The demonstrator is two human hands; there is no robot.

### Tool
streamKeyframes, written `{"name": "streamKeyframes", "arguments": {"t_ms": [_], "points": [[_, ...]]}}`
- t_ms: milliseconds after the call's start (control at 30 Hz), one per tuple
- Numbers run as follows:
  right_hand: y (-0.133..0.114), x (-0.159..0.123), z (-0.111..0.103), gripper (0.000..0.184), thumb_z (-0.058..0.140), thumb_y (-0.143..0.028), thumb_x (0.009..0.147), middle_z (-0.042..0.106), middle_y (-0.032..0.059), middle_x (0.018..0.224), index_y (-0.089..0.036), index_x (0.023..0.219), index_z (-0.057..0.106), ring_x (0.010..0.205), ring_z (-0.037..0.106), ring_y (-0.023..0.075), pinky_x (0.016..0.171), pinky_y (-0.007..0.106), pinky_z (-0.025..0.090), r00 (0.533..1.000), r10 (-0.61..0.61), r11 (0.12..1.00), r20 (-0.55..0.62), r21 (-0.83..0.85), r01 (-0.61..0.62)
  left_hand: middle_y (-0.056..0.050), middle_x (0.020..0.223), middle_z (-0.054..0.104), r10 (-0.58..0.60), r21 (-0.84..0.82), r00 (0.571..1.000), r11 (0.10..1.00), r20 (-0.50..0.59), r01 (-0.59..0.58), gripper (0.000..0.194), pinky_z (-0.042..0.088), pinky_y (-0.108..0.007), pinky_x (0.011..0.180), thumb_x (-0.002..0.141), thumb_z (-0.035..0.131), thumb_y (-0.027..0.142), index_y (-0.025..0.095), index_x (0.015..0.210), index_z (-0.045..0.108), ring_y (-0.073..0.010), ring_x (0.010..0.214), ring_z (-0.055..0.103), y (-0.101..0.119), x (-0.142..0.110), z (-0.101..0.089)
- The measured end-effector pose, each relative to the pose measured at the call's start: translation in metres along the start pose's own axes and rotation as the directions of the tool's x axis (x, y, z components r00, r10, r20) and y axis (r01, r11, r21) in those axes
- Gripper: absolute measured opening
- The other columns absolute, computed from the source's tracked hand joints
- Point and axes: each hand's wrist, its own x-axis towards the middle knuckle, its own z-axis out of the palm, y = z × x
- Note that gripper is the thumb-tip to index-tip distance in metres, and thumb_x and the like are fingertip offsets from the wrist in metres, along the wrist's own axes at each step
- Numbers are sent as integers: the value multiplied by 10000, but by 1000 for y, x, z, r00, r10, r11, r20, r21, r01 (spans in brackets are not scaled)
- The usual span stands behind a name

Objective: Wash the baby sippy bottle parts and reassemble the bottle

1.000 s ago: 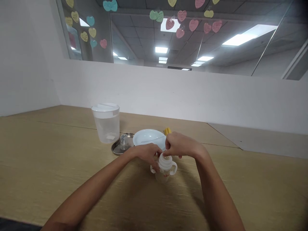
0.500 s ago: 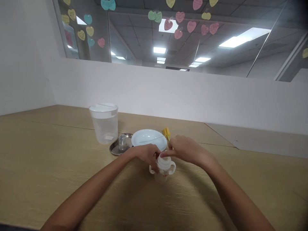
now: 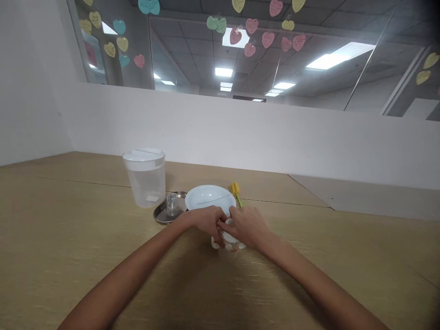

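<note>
A small clear baby bottle (image 3: 228,241) with white side handles stands on the wooden table (image 3: 103,256) in front of me. My left hand (image 3: 206,220) is closed on its left side near the top. My right hand (image 3: 245,227) is wrapped over the bottle's white collar from the right, fingers curled, hiding most of the top. The two hands touch above the bottle.
Behind the hands lies a white plate (image 3: 209,198) with a thin rod across it. A yellow bottle brush (image 3: 235,190) lies at its right. A small metal tray (image 3: 161,214) holds a clear cap (image 3: 172,205). A lidded clear pitcher (image 3: 145,176) stands at the left. A white partition runs behind.
My right hand has come down from above the collar and now wraps round the bottle's top. My left hand has kept its hold. The view has shifted slightly.
</note>
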Motion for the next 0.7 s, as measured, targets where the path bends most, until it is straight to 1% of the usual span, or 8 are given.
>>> {"name": "streamKeyframes", "arguments": {"t_ms": [100,167,267,333,400,533,600,700], "points": [[9,-4,-8,577,287,-614,851,647,101,724,-145,814,622,673,609,225,516,282,280,998,-33,996,49,81,29,48,554,502,3,4,1000,1000,8,-3,307,303,-226,484,511,738,383,160,632,565,-116,546,461,2,-1,-1],[20,-9,-16,505,373,-592,829,655,81,761,-164,916,627,704,601,214,539,278,298,992,-89,982,84,172,73,46,579,526,20,5,1000,1000,7,-20,296,319,-226,506,516,740,373,162,672,603,-118,564,473,3,-2,-2],[32,-14,-21,402,573,-418,750,656,65,932,-199,1087,580,824,590,203,594,262,329,976,-206,949,69,259,182,39,655,577,58,-6,998,998,-12,-58,311,350,-223,554,510,746,324,171,761,646,-125,618,506,4,-1,-1],[32,-15,-18,373,591,-355,729,649,56,971,-207,1071,588,849,585,195,608,255,336,970,-237,934,58,287,212,38,665,581,55,0,998,998,-27,-55,312,353,-222,553,504,748,317,169,759,644,-122,616,506,5,-1,0],[26,-13,-12,335,563,-414,745,657,62,905,-187,986,618,793,593,197,585,261,332,985,-161,955,54,261,142,43,621,557,34,32,999,999,-39,-32,283,335,-224,525,495,749,326,164,690,623,-113,574,483,6,-1,1],[8,-9,-1,535,459,-623,756,658,111,785,-131,873,636,684,598,222,532,280,310,997,74,992,8,103,-74,50,548,509,7,71,999,997,-40,-4,276,294,-231,484,495,746,346,161,601,571,-99,507,433,7,-2,1],[6,-9,-2,622,367,-691,768,651,122,746,-133,799,643,657,594,224,524,284,302,995,96,993,10,70,-96,50,525,488,7,85,1000,996,-26,-5,296,278,-233,473,510,739,384,161,593,564,-98,494,420,6,-2,0],[17,-13,-11,685,225,-694,813,611,96,624,-162,636,618,595,564,203,519,285,279,996,41,993,79,108,-49,50,514,462,45,98,999,994,-6,-45,314,263,-227,462,537,723,427,156,607,581,-90,485,401,5,-3,-1]]}}
